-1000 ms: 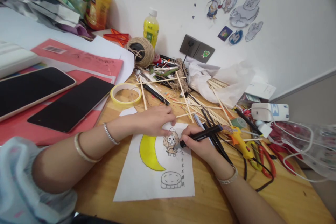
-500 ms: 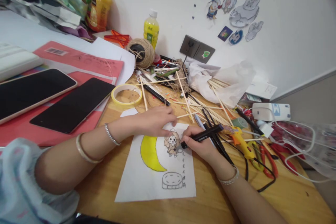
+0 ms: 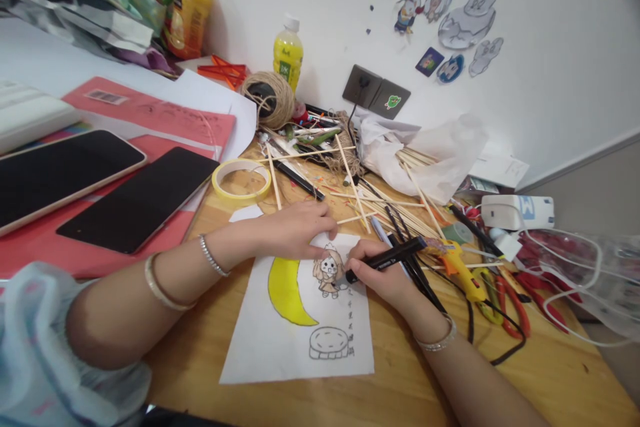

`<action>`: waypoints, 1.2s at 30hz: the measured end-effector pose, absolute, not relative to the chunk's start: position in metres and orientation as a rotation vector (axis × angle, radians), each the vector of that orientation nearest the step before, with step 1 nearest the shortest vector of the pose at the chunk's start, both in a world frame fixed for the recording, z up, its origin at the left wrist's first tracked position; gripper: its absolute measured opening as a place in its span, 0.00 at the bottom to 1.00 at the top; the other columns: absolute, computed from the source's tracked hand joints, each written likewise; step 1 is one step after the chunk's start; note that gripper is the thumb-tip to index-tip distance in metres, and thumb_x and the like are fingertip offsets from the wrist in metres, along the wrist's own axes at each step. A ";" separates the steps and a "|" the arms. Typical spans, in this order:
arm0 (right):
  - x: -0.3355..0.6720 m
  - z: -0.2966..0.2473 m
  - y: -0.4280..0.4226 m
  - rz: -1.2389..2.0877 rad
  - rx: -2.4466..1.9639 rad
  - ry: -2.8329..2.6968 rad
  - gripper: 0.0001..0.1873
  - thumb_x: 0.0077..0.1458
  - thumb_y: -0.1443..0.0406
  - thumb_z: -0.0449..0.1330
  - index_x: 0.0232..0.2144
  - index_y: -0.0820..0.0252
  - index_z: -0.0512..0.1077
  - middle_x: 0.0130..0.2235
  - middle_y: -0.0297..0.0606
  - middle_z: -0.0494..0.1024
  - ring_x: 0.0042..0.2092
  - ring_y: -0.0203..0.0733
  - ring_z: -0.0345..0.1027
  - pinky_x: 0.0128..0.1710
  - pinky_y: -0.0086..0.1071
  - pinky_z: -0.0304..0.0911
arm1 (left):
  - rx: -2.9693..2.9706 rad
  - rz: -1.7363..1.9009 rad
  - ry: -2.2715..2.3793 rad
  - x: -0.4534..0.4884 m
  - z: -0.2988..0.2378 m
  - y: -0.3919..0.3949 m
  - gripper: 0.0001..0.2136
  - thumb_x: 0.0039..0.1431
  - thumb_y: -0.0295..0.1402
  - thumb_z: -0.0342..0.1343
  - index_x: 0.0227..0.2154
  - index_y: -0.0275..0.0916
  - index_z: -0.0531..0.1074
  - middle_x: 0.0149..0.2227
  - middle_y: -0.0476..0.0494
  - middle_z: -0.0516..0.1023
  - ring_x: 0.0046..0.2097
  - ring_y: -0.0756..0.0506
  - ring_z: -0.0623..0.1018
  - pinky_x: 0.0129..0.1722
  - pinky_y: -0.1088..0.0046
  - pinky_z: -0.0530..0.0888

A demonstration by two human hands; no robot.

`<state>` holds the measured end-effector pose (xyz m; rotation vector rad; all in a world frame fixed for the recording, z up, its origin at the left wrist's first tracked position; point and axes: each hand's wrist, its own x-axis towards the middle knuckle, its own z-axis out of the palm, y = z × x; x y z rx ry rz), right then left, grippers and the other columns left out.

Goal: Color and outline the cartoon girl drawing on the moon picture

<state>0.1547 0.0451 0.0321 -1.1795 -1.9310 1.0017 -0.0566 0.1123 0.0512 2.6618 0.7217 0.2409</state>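
Note:
A white sheet of paper [image 3: 295,353] lies on the wooden table with a yellow crescent moon, a small long-haired figure, a round cake outline and a column of written characters. My left hand [image 3: 297,230] rests flat across the sheet's upper part, fingers stretched toward the figure's head. In my right hand [image 3: 377,277] a black marker pen [image 3: 387,257] is gripped, its tip end beside the figure's right side. The exact tip contact is hidden by my fingers. More dark pens [image 3: 423,283] lie just beyond my right hand.
Yellow tape roll [image 3: 241,181] and two phones [image 3: 140,199] lie to the left. Thin wooden sticks [image 3: 395,213], a twine ball [image 3: 270,100] and a plastic bag [image 3: 425,160] crowd the back. A yellow glue gun [image 3: 464,271] and orange-handled tool [image 3: 511,307] lie right, among cables.

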 end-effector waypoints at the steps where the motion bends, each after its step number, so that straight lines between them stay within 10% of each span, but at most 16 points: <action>1: 0.155 0.032 0.045 1.001 -1.177 -1.931 0.16 0.53 0.59 0.57 0.17 0.58 0.67 0.19 0.32 0.70 0.23 0.36 0.62 0.23 0.29 0.59 | 2.662 0.240 0.721 -0.057 0.051 0.113 0.13 0.55 0.39 0.59 0.41 0.41 0.70 0.40 0.44 0.68 0.44 0.41 0.70 0.43 0.68 0.66; 36: 0.155 0.034 0.044 1.024 -1.210 -1.913 0.14 0.52 0.60 0.56 0.17 0.57 0.65 0.20 0.32 0.67 0.25 0.38 0.62 0.26 0.32 0.60 | 2.664 0.303 0.695 -0.057 0.049 0.113 0.12 0.55 0.40 0.59 0.39 0.41 0.70 0.39 0.45 0.68 0.41 0.43 0.71 0.39 0.70 0.65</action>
